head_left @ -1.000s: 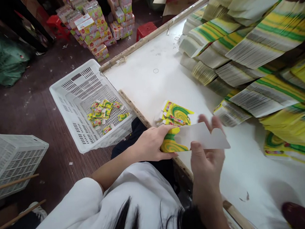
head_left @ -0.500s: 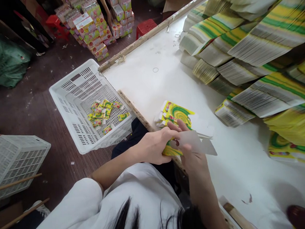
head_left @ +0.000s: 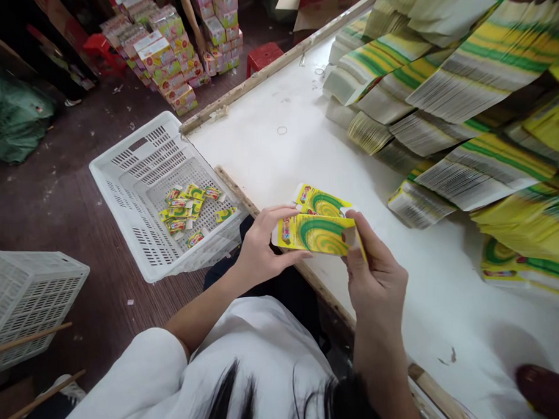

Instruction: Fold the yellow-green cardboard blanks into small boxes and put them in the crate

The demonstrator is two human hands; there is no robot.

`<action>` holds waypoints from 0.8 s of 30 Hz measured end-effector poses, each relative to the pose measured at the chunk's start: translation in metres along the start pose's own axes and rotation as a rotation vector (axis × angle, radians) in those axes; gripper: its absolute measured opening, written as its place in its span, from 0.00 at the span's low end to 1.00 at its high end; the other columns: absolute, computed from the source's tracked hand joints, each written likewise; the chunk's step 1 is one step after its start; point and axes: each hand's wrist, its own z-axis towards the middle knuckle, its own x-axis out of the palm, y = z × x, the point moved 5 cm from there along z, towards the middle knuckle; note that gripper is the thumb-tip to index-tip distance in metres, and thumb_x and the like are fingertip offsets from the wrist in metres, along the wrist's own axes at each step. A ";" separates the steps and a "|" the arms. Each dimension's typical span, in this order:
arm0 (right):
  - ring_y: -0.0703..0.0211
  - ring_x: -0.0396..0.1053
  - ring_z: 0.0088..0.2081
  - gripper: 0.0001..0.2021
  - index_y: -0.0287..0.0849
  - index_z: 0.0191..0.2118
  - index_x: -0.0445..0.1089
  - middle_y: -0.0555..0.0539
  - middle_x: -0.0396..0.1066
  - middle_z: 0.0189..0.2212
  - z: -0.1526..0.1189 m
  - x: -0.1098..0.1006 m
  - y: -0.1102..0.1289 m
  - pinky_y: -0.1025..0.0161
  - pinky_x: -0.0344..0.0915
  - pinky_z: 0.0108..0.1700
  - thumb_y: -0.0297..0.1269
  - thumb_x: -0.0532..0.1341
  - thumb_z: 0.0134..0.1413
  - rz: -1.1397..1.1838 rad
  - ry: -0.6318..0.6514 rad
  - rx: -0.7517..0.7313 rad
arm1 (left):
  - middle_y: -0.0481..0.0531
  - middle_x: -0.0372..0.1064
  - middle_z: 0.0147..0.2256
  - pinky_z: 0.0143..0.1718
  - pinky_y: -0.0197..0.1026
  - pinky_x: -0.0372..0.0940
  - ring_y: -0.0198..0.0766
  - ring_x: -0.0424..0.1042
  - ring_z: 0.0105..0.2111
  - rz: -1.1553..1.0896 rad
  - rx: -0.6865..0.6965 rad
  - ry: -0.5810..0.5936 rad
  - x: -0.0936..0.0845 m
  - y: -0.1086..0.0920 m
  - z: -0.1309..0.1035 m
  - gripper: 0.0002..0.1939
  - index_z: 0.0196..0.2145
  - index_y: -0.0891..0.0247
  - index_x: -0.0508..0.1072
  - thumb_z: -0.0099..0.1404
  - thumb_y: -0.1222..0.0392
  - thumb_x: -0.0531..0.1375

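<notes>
A yellow and green carton [head_left: 314, 234] is held between my two hands above the table's front edge. My left hand [head_left: 267, 246] grips its left end, fingers on top and thumb below. At the other end, my right hand [head_left: 373, 255] pinches the carton near an opened flap. Just behind it, more cartons of the same print [head_left: 322, 200] lie on the white table [head_left: 259, 152]. To the left, a white plastic basket [head_left: 146, 263] has several small yellow-green boxes [head_left: 181, 207] at its bottom.
Bundled flat cartons [head_left: 484, 159] are piled on the table's right side. Red stools [head_left: 262, 56], stacked pink boxes [head_left: 164, 61] and a person's arm [head_left: 190, 17] are beyond the table. Another white basket [head_left: 39, 297] stands at the far left. A dark red object [head_left: 547, 391] sits lower right.
The held carton has turned from its plain grey side to its printed side and now looks boxier. My hands have moved apart to its two ends.
</notes>
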 end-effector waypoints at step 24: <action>0.48 0.60 0.66 0.18 0.46 0.53 0.67 0.37 0.61 0.64 -0.007 0.054 -0.001 0.52 0.71 0.57 0.40 0.66 0.58 0.069 0.290 0.032 | 0.48 0.66 0.29 0.46 0.46 0.70 0.38 0.72 0.33 -0.970 -0.503 -0.421 0.007 0.026 0.007 0.18 0.35 0.58 0.73 0.61 0.40 0.64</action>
